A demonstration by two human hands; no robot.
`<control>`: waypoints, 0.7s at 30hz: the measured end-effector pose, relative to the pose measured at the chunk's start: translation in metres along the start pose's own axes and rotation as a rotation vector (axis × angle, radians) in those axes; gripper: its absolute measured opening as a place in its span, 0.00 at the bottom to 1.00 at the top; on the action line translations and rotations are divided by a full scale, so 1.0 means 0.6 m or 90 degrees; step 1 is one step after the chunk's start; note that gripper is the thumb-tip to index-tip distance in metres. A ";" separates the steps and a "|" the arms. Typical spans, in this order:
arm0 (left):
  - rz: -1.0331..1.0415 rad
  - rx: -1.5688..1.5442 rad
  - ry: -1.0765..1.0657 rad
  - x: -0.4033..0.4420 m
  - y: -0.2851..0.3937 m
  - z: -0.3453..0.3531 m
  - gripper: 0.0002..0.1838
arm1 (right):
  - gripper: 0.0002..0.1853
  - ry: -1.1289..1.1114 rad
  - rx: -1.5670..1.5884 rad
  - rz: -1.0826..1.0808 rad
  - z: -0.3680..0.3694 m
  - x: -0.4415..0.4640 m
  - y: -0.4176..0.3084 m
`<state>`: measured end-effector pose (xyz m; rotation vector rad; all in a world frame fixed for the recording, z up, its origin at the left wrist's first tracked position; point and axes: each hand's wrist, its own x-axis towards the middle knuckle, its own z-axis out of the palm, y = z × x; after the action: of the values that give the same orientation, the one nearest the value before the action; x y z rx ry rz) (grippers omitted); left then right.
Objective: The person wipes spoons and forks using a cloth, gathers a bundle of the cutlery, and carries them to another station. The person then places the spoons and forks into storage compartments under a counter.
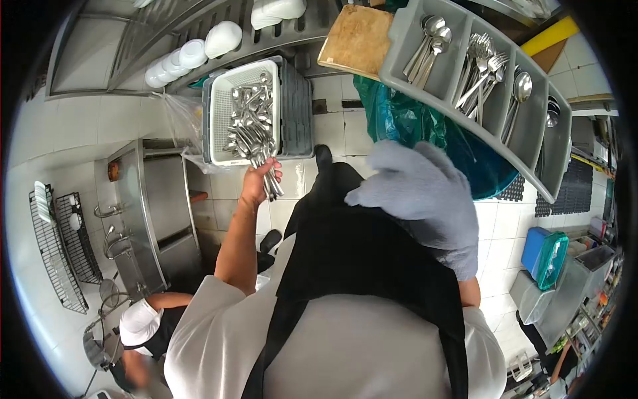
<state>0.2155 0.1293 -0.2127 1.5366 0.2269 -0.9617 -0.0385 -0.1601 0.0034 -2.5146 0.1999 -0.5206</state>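
My left hand (261, 181) is closed round the handles of a bunch of forks (255, 141), whose heads lie over the near end of a white perforated basket (219, 120). More loose cutlery (251, 100) fills that basket. A grey-blue cloth (425, 193) covers my right hand, so its fingers are hidden. Beyond the cloth, a grey compartment tray (458, 114) holds spoons (432, 43), forks (484, 70) and larger spoons (522, 86) in separate sections.
A wooden board (355, 41) touches the tray's left end. Green plastic (399, 113) hangs beneath the tray. White bowls (193, 54) stand on a metal rack. A sink unit (166, 199) is at the left; a co-worker (149, 326) is at the lower left.
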 end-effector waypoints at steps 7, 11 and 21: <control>0.021 0.175 0.018 -0.042 -0.013 0.055 0.06 | 0.09 0.013 -0.002 0.050 0.022 -0.020 -0.011; 0.032 0.117 -0.020 -0.051 0.010 0.107 0.07 | 0.09 0.069 -0.049 0.115 0.037 -0.016 -0.023; 0.168 0.026 -0.049 -0.111 0.116 0.164 0.06 | 0.09 -0.051 -0.046 0.081 0.062 -0.002 -0.071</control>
<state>0.1750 0.0500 -0.1079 1.5190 -0.0495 -0.8176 -0.0230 -0.1059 -0.0019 -2.5658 0.3519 -0.3667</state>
